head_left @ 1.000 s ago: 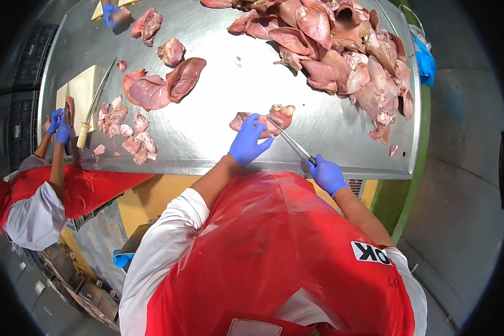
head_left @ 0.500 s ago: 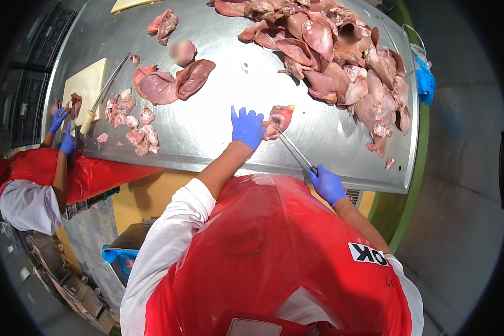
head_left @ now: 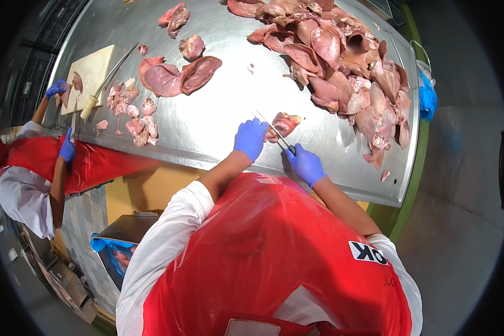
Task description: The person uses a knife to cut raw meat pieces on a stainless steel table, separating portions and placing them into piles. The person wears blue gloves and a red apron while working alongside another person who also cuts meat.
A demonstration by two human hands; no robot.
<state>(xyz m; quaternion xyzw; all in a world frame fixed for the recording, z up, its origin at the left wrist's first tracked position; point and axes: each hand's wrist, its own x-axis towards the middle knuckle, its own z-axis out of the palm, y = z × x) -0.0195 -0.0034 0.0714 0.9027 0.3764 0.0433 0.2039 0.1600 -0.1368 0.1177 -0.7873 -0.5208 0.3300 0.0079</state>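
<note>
My left hand (head_left: 250, 140), in a blue glove, has its fingers bent against the left end of a small pink piece of meat (head_left: 285, 124) on the steel table. My right hand (head_left: 305, 163), also gloved blue, is closed on the dark handle of a long knife (head_left: 276, 132). The thin blade lies diagonally across the meat, its tip pointing away from me and leftward, just beyond my left fingers. The underside of my left hand is hidden.
A large heap of meat (head_left: 333, 61) covers the table's right side; smaller pieces (head_left: 140, 126) lie left. A cream board (head_left: 95, 67) with a sharpening steel (head_left: 103, 84) is at left, beside a co-worker's gloved hands (head_left: 67, 147). A blue-lined bin (head_left: 103, 243) stands below the table.
My right hand has moved forward and left, carrying the knife further across the meat. My left fingers have drawn closer together. The co-worker's two hands have moved apart.
</note>
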